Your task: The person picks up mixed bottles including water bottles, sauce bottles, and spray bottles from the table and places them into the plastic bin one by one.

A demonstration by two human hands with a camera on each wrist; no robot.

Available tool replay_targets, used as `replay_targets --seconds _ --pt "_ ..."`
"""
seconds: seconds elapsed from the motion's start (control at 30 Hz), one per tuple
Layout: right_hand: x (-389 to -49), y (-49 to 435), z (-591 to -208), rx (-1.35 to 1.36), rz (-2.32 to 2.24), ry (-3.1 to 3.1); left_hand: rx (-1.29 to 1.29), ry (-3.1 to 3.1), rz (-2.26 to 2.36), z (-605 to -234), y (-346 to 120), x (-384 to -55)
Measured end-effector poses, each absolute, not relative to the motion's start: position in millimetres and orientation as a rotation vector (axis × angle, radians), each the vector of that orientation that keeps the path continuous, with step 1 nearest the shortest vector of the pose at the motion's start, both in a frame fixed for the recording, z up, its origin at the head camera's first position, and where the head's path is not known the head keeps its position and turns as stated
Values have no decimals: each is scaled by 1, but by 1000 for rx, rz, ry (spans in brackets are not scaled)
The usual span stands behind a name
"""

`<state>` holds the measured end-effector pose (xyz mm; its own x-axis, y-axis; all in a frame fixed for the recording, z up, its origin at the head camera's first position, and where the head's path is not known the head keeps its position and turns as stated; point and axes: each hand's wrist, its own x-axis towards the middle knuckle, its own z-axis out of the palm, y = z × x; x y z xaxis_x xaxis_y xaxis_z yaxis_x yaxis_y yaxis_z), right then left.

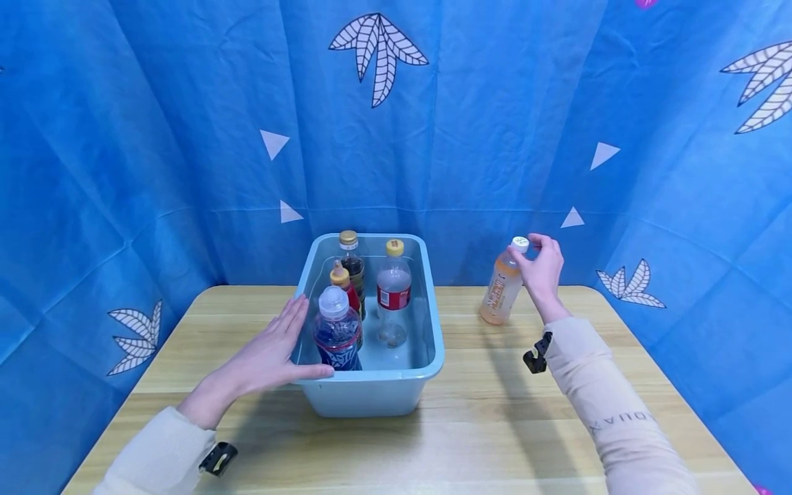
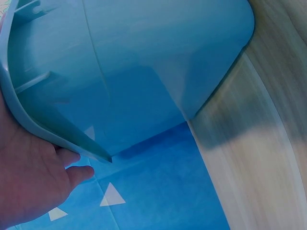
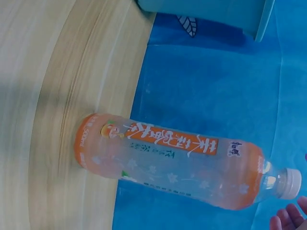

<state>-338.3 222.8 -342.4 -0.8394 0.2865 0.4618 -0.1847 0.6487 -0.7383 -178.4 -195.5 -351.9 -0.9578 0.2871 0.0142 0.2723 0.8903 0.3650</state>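
My left hand (image 1: 272, 350) rests on the near left corner of a light blue plastic bin (image 1: 371, 395), fingers straight along the left side and thumb across the front rim. Over on the right, a clear drink bottle (image 1: 502, 289) with an orange label and white cap stands upright on the table. My right hand (image 1: 540, 268) is at that cap, thumb and fingers to either side. In the right wrist view, fingertips (image 3: 288, 218) show beside the cap (image 3: 290, 183) with a small gap.
Inside the bin stand a blue-labelled bottle (image 1: 337, 333), a red-labelled clear bottle (image 1: 394, 285), a dark gold-capped bottle (image 1: 353, 265) and a red squeeze bottle with a yellow nozzle (image 1: 339, 275). The wooden table (image 1: 470, 433) ends at a blue curtain (image 1: 482, 137).
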Motion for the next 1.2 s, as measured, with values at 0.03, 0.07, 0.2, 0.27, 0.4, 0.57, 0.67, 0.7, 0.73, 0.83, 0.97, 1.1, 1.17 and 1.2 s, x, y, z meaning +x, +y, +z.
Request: replay_targets --seconds 0.03,0.07,0.2,0.27,0.4,0.57,0.67,0.7,0.73,0.83,0.97,1.1,1.17,1.2 --pt "-339 223 -343 -86 1122 -2316 446 3016 573 -352 -196 -178" --pt "-339 224 -343 -91 1128 -2321 447 3017 572 -352 -195 -178" --pt "-341 224 -346 -116 1137 -2340 454 3022 565 -353 -195 -178" --pt "-343 225 -347 -127 1141 -2343 453 3023 560 -353 -196 -179" --pt "-346 225 -349 -143 1151 -2340 442 3019 559 -352 -196 -179" --pt "-349 225 -351 -140 1141 -2354 442 3017 562 -353 -196 -178" --pt "-350 225 -351 -137 1143 -2363 444 3018 570 -353 -196 -178" --pt "-351 225 -351 -135 1147 -2364 443 3017 572 -353 -196 -178" --pt "-351 225 -352 -134 1154 -2363 440 3018 574 -353 -196 -178" --pt "-352 226 -352 -133 1175 -2361 441 3017 580 -353 -196 -178" --pt "-353 226 -353 -135 1180 -2370 439 3017 577 -352 -196 -178" --pt "-354 227 -355 -144 1175 -2378 440 3017 570 -352 -196 -179" --pt "-354 227 -356 -150 1178 -2382 438 3017 567 -352 -196 -179" --pt "-353 227 -357 -151 1182 -2381 437 3017 566 -352 -196 -179"
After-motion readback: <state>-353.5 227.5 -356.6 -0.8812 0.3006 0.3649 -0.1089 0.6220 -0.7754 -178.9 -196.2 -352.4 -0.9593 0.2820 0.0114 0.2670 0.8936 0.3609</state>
